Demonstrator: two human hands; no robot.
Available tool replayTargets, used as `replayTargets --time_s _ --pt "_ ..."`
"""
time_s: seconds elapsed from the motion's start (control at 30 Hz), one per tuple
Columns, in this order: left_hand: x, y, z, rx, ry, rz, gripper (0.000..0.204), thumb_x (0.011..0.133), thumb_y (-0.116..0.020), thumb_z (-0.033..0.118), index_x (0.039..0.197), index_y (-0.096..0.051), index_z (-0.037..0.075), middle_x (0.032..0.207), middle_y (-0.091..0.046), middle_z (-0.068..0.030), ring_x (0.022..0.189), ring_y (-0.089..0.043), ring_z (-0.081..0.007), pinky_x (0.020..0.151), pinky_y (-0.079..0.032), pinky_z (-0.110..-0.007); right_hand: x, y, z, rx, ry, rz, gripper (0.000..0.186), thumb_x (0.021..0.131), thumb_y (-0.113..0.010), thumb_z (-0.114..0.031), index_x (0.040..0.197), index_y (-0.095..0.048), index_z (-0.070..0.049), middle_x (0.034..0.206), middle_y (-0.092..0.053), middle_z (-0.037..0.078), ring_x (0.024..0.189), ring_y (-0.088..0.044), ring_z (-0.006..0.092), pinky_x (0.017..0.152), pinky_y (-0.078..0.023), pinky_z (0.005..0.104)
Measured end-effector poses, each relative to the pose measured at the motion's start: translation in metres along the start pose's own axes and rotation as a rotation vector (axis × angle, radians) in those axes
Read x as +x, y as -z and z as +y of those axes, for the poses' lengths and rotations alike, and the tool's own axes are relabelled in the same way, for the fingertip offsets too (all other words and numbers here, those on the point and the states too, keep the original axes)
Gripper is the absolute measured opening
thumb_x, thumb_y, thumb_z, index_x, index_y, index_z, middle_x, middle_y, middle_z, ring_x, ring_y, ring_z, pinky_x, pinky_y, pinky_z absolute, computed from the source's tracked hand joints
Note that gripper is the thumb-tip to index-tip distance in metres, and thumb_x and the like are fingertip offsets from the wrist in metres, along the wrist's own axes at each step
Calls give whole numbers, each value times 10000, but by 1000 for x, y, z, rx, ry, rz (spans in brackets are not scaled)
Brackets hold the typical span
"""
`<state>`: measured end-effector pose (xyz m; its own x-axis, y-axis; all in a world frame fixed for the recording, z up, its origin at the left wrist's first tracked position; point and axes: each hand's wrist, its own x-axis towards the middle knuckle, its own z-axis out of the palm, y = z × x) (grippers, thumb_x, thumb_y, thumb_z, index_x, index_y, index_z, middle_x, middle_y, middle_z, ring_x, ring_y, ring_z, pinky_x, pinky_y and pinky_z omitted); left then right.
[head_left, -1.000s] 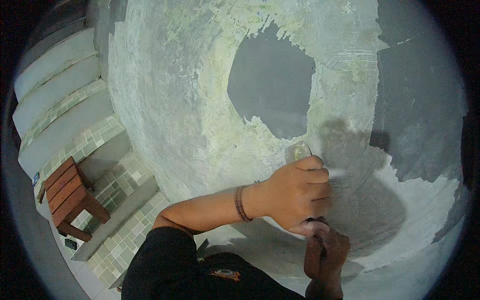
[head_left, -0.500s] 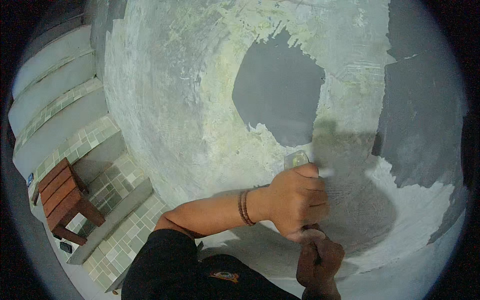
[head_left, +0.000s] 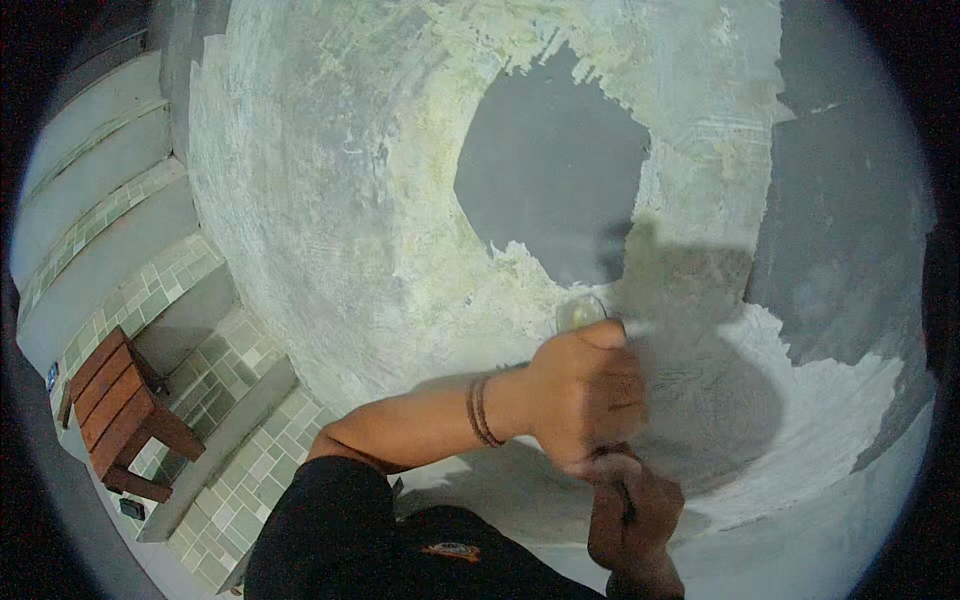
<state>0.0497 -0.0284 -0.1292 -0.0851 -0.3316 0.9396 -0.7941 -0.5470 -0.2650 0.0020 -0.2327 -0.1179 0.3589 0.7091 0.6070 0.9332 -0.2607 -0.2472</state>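
Straight ahead is a wall [head_left: 300, 200] with pale scraped areas and smooth dark grey patches. My left hand [head_left: 590, 395], below a beaded bracelet [head_left: 477, 410], is closed in a fist close to the wall. From the top of that fist pokes a rounded, shiny, see-through-looking end [head_left: 582, 313] of something; the rest is hidden in the grip. Just below, my right hand [head_left: 640, 505] is closed too, its fingers against the underside of the left fist. What it grips cannot be made out. A dark grey patch [head_left: 555, 170] with ragged edges lies above both hands.
At the left, tiled steps [head_left: 225, 500] climb away along the wall. A small brown slatted wooden stool [head_left: 115, 390] stands on them, with a small dark object [head_left: 131, 508] near its leg. Another large dark grey patch [head_left: 850, 230] covers the wall's right side.
The whole view has shifted slightly, so wall and stool sit a little higher and further left. Both hands stay closed together, with the left fist slightly higher and further left in the picture.
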Motion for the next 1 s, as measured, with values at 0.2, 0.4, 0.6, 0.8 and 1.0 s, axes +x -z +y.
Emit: replayTargets --time_s 0.2,0.4,0.6,0.8,1.0 --pt "-2 1 -3 -8 -29 55 410 630 -728 473 584 -485 146 599 -428 -6 570 -478 -222 608 -341 -374 -2 1 -4 -49 -167 -106 237 906 -607 -144 1125 -649 -226 1015 -734 109 671 -683 371 581 -522 487" --pt "-4 0 -3 5 -40 20 389 625 -722 441 569 -471 149 595 -415 0 560 -458 -214 587 -327 -372 0 -4 0 -79 -90 -18 243 910 -600 -148 1132 -651 -235 1025 -739 120 665 -680 374 579 -524 493" --pt "-4 -1 -2 24 -26 -15 408 608 -712 483 562 -475 154 595 -420 1 563 -453 -216 583 -328 -369 0 0 -2 -32 -106 -120 230 910 -599 -147 1126 -649 -206 1042 -737 149 680 -684 396 586 -530 505" --pt "-6 5 -7 70 -45 -43 516 815 -602 604 566 -472 171 626 -442 -10 595 -476 -251 556 -337 -412 3 -6 -1 52 -161 -50 265 899 -602 -134 1148 -646 -211 1070 -735 165 682 -688 401 574 -527 507" --pt "-8 9 -10 58 -54 -50 515 818 -601 592 567 -460 164 622 -431 -10 589 -472 -245 542 -328 -410 5 -10 -2 -24 -96 -11 229 901 -616 -134 1129 -635 -124 1104 -729 186 660 -690 373 546 -524 461"
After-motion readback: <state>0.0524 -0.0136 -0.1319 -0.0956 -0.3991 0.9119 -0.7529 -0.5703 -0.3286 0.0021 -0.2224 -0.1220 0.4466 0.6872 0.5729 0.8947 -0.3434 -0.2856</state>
